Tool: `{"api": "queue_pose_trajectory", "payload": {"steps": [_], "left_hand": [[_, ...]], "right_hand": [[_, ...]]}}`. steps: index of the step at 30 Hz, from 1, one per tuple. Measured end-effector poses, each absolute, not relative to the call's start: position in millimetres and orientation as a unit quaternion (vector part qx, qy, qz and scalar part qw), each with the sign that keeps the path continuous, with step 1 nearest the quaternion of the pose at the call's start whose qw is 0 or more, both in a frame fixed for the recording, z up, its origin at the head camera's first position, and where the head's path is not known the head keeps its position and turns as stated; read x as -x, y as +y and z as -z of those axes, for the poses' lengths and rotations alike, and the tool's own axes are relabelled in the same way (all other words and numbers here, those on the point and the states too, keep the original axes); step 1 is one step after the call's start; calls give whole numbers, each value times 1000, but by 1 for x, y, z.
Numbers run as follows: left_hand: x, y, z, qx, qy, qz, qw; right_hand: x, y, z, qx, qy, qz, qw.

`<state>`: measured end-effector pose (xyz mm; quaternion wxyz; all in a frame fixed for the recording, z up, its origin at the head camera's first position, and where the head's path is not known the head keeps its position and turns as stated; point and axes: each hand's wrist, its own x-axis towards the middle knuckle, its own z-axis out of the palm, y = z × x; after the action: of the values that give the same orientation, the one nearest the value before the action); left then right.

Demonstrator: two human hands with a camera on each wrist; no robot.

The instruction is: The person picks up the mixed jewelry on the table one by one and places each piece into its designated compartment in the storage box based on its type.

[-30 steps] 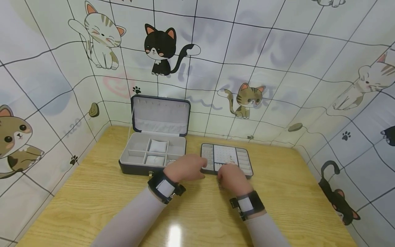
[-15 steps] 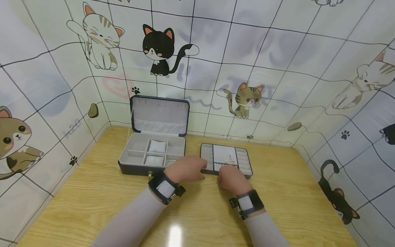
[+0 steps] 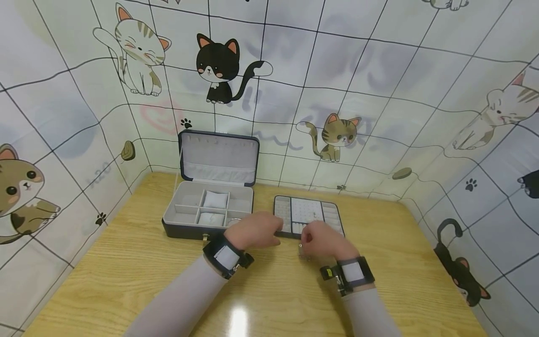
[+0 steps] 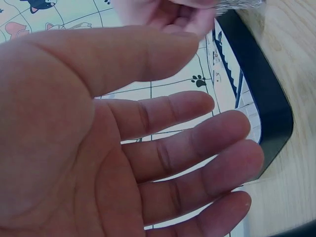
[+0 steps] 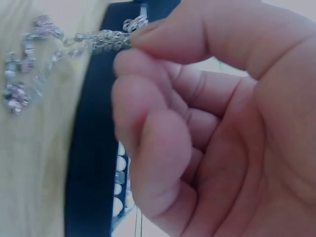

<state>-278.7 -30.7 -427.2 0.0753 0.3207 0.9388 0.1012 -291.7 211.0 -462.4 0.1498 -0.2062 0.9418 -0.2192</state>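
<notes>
My right hand (image 3: pixel 322 239) pinches a thin silver chain (image 3: pixel 301 251) between thumb and forefinger, just in front of a small dark jewellery tray (image 3: pixel 307 197). In the right wrist view the chain (image 5: pixel 94 42) trails left over the wood, with pale pink and clear beads at its end. The tray's dark rim (image 5: pixel 91 148) runs below my right hand (image 5: pixel 133 47). My left hand (image 3: pixel 254 230) rests at the tray's front left corner. Seen from the left wrist, this hand (image 4: pixel 148 143) has a flat palm and straight fingers holding nothing, beside the tray rim (image 4: pixel 266 98).
An open dark jewellery box (image 3: pixel 208 213) with grey compartments and two white cushions stands left of the tray, its lid (image 3: pixel 219 157) upright. Cat-patterned walls (image 3: pixel 379 117) close in the wooden table (image 3: pixel 126 271) on three sides.
My right hand has turned and shifted slightly right, so the chain now hangs in view below its fingers. The left hand has stayed put.
</notes>
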Motion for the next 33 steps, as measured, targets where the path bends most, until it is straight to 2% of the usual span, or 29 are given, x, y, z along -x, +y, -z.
{"api": "queue_pose_trajectory", "payload": {"steps": [10,17,28,33], "left_hand": [[281,-27,429,-337,923,-160,88],[286,-21,436,-358,913,-183,68],[287,-14,441,-378,897,-223,50],[289,-13,444,-376,891,-250,50]], "right_hand": [[291,220,443,268,901,314,136],[290,216,439,273,872,385,133],[288,210,440,269,859,431,59],[286,208,439,269,855,440,47]]}}
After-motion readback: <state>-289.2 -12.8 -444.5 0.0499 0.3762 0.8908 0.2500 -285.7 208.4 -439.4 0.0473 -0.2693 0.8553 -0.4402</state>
